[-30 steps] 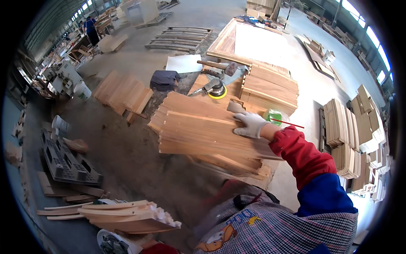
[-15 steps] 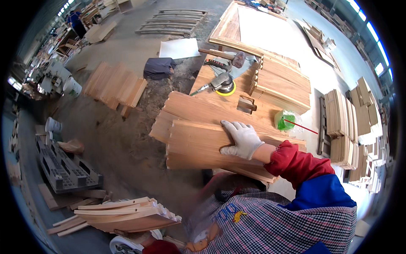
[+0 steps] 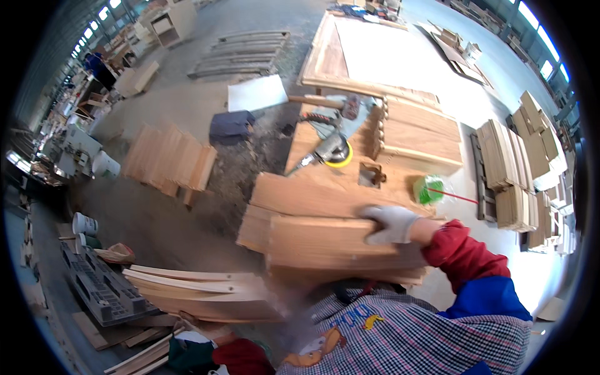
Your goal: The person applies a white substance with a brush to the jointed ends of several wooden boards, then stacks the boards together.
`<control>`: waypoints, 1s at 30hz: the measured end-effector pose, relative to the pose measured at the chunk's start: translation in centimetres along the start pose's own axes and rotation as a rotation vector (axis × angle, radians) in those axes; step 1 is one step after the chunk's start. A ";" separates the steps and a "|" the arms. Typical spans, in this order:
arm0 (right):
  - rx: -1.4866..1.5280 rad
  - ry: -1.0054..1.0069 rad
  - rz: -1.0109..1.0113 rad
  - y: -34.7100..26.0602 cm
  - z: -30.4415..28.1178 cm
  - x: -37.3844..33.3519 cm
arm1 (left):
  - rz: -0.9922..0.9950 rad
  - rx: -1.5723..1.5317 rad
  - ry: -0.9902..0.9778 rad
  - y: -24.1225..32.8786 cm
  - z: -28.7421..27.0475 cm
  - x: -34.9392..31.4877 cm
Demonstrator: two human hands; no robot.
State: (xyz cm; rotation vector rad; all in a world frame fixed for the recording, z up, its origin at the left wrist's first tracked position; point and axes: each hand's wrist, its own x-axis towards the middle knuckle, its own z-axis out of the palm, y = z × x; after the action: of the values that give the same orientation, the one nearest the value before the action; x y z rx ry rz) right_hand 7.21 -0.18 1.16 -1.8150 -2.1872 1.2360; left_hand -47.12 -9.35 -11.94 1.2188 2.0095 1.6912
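Observation:
My right hand [image 3: 390, 224], in a white glove, lies on the top wooden panel [image 3: 312, 237] of a pile at the near edge of the workbench. Its fingers are stretched and slightly blurred. Under that panel a second wooden panel [image 3: 300, 194] sticks out on the far side. At lower left a tilted stack of wooden boards [image 3: 194, 290] is held beside the bench, close to the pile's left end. My left arm, in a red sleeve, reaches beneath these boards. Only a white scrap of my left hand [image 3: 219, 370] shows; its fingers are hidden.
On the bench lie a sander with a yellow-rimmed pad [image 3: 337, 152], a mallet [image 3: 350, 107], a wooden box-like stack [image 3: 419, 134] and a green-filled container [image 3: 429, 189] with a red stick. A board stack [image 3: 169, 159] and a plastic pallet [image 3: 103, 294] stand on the left.
The held stack of boards has risen and come right, toward the bench pile. My right hand stays on the top panel, its fingers less spread. The whole view has shifted slightly.

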 end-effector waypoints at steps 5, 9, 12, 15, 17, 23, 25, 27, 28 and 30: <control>0.154 -0.287 0.137 3.1 -1.9 -1.1 | -0.670 -1.072 0.004 6.8 2.7 1.9; 0.003 -0.397 0.116 1.5 -0.9 1.0 | -0.793 -1.074 0.124 6.1 2.4 1.6; -0.086 -0.377 0.056 0.6 0.5 0.4 | -0.839 -1.013 0.191 6.2 1.9 1.2; 0.050 -0.484 0.132 1.9 1.2 -0.3 | -0.755 -1.107 0.071 7.6 2.0 1.4; 0.205 -0.536 0.186 3.2 2.1 -0.8 | -0.647 -1.209 -0.085 8.9 1.9 2.0; 0.120 -0.575 0.228 0.8 2.7 -0.9 | -0.593 -1.143 -0.036 5.1 -0.8 1.9; 0.207 -0.559 0.216 -1.5 2.6 -1.5 | -0.639 -1.098 0.041 2.7 -1.4 2.4; 0.188 -0.463 0.319 -3.4 3.0 -2.3 | -0.753 -1.097 0.120 2.3 -1.7 3.1; 0.192 -0.449 0.322 -2.7 3.8 -2.5 | -0.816 -1.096 0.159 2.9 -1.9 3.1; 0.195 -0.408 0.321 -3.1 4.8 -2.7 | -0.948 -1.082 0.223 5.4 -2.6 3.4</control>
State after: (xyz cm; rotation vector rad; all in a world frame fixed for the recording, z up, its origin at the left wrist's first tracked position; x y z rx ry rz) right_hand 3.16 -4.99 0.90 -2.0319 -1.8908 1.9632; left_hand -48.60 -8.84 -5.26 -0.2593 1.0281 1.8618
